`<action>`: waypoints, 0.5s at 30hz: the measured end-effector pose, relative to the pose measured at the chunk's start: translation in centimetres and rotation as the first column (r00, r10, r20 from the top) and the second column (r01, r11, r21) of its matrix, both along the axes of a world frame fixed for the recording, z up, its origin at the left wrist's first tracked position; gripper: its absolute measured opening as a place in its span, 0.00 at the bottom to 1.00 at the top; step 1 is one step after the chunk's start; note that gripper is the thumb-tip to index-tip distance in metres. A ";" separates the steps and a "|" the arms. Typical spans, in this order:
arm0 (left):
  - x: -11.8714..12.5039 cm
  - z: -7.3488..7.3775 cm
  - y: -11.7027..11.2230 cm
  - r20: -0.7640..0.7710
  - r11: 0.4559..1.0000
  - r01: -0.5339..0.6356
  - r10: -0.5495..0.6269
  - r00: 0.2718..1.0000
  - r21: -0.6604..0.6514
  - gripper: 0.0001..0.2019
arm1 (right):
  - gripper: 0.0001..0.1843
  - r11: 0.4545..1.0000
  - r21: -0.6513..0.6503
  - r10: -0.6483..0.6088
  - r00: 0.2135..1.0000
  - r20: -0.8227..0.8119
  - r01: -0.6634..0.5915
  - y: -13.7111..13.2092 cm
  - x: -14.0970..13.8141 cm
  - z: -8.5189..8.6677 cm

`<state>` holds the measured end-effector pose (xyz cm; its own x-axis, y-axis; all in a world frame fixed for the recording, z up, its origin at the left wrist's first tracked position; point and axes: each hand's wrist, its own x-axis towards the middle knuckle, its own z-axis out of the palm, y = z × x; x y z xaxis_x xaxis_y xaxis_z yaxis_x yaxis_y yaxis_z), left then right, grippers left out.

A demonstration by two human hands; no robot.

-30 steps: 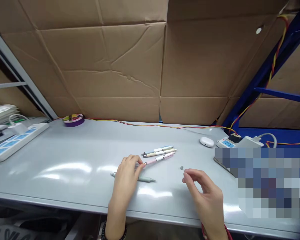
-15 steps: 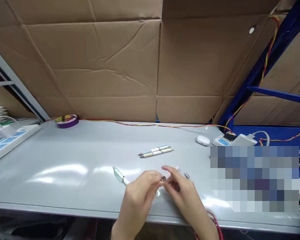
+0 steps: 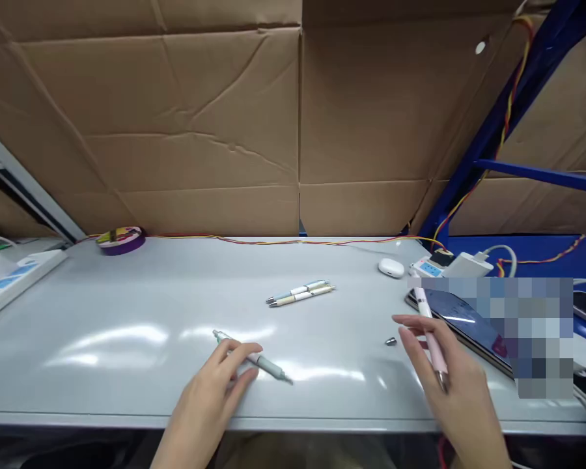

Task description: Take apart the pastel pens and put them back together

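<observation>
A light green pen [image 3: 273, 370] lies slanted on the grey table, its narrow front end pointing right. My left hand [image 3: 219, 384] has its fingers over the pen's middle and the thumb on the near side, closed about it. My right hand [image 3: 452, 374] holds a pink and white pen [image 3: 435, 352], its metal tip towards me; thumb and index finger reach left, apart from each other. Between the hands, nearer the right, a small silver cone-shaped pen tip [image 3: 390, 341] lies loose. Farther back lie a blue and white pen [image 3: 297, 291] and a cream and white pen [image 3: 303, 297], side by side.
A dark phone [image 3: 459, 319] lies just right of my right hand, beside a blurred-out patch. Behind are a white earbud case [image 3: 391, 268] and a charger [image 3: 469, 265]. A purple tape roll [image 3: 121, 241] and a power strip [image 3: 19, 280] are at left.
My hands have moved apart. The right carried the pink pen right, towards the phone; the left went left onto the green pen. The loose silver tip is now fully visible.
</observation>
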<state>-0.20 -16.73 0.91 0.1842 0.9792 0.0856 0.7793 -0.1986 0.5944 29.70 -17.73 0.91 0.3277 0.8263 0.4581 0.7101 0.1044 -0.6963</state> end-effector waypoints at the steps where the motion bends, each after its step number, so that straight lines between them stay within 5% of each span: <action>1: 0.3 -0.1 0.4 -0.021 1.000 -0.001 0.001 1.000 -0.005 0.11 | 0.13 0.994 -0.111 0.025 0.997 0.072 -0.017 0.1 1.2 -0.3; 3: 1.0 0.0 1.1 -0.063 1.000 -0.008 0.007 0.998 -0.007 0.12 | 0.13 0.969 -0.241 0.087 0.986 0.140 -0.052 0.5 3.0 -1.1; 8: 2.6 0.8 2.2 -0.142 0.996 -0.086 0.083 0.986 -0.011 0.12 | 0.07 0.927 -0.293 0.280 0.952 0.122 -0.235 1.7 2.7 -2.0; 15: 4.0 0.7 2.4 -0.178 0.988 -0.151 0.155 0.972 0.035 0.14 | 0.08 0.927 -0.304 0.257 0.963 0.082 -0.222 2.1 1.1 -1.4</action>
<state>3.76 -14.33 1.58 0.0467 0.9952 0.0860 0.8950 -0.0799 0.4388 30.77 -15.59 -0.50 0.0618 0.9757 0.2104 0.7680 0.0881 -0.6343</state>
